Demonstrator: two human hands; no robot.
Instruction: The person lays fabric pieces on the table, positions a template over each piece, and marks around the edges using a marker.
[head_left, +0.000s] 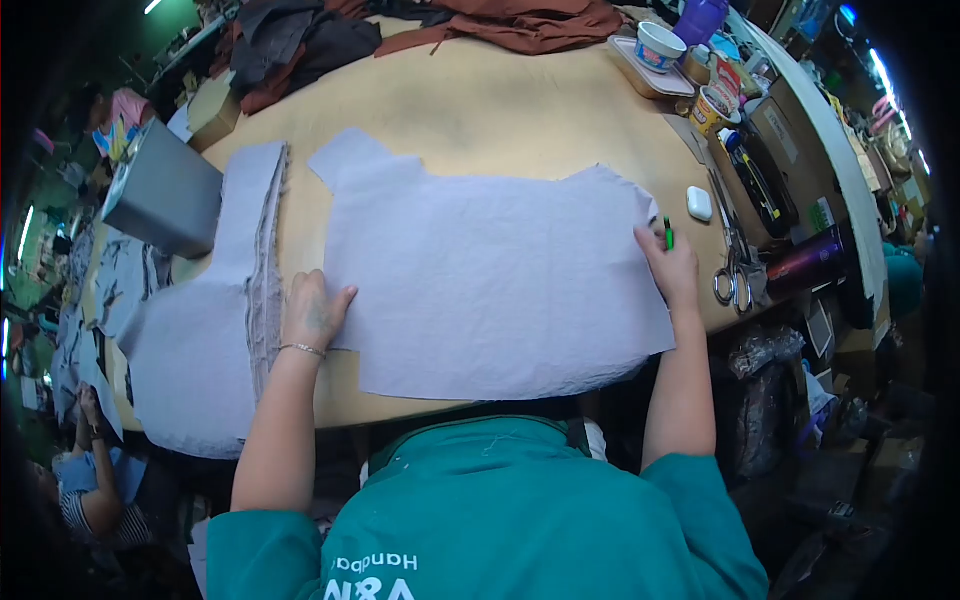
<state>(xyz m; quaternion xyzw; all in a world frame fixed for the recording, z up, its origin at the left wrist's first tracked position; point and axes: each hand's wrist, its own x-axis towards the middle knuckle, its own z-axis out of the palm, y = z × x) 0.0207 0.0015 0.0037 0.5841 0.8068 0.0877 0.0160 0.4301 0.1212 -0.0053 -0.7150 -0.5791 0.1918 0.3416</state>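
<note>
A large pale grey-lilac cloth piece lies flat on the wooden table before me. At its left edge rests my left hand, thumb apart from the fingers, which are partly curled under; whether it pinches any cloth is unclear. My right hand is at the cloth's right edge, closed around a green pen that points up from between the fingers. To the left, a stack of similar cloth pieces lies with frayed edges beside my left forearm.
A grey box stands at the left. Scissors, a white case, a black tray and a dark tumbler line the right side. Brown cloth lies at the back. Two people are at the left.
</note>
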